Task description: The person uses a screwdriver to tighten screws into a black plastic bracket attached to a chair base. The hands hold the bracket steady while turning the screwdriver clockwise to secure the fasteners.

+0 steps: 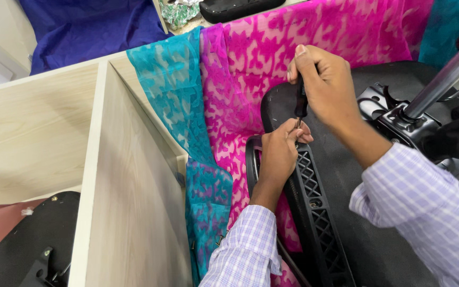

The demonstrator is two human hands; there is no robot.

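Observation:
My right hand (322, 85) grips the dark handle of a screwdriver (300, 102), held upright with its tip pointing down. My left hand (281, 154) pinches at the screwdriver's tip, resting on the upper end of a black plastic armrest bracket (314, 207) with a lattice pattern. The bracket lies along the edge of an upturned black chair seat (346, 175). Whether a screw sits under the tip is hidden by my fingers.
Pink patterned fabric (272, 48) and teal fabric (171, 85) lie under the seat. A light wooden partition (128, 202) stands to the left. The chair's metal column and base mechanism (426, 106) rise at right. Another black part (27, 250) lies at lower left.

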